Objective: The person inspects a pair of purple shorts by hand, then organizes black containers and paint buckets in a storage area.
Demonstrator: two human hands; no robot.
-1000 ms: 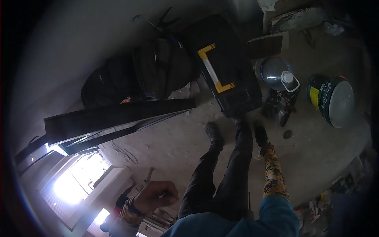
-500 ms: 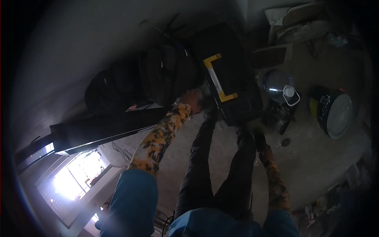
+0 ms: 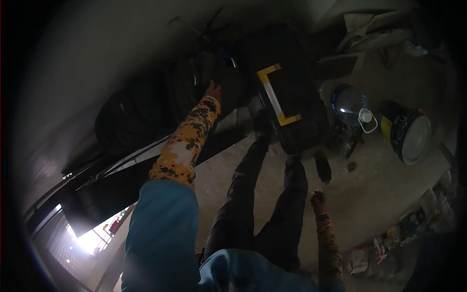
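My left hand (image 3: 212, 91) reaches up to a dark backpack (image 3: 182, 95) that leans by the wall, its fingers closed on the bag's fabric, partly lost in shadow. Low on the right, my right hand (image 3: 319, 202) is closed, with a small pale thing (image 3: 317, 191) at its fingertips that I cannot make out. Just above that hand, a dark elongated object (image 3: 322, 168) lies on the floor. A black toolbox (image 3: 296, 87) with a yellow and grey handle (image 3: 274, 95) is in front of my feet, right of the backpack.
A large clear water bottle (image 3: 346, 104) and a dark bucket with a pale lid (image 3: 416, 141) stand at right. Below the backpack runs a long black panel (image 3: 221, 146). Cardboard (image 3: 372, 24) lies at the back right, and assorted packets (image 3: 360, 258) at lower right.
My left hand has moved up and left onto the backpack. My right hand has drawn back from the dark elongated object. The black panel below the backpack now appears at a steeper slant.
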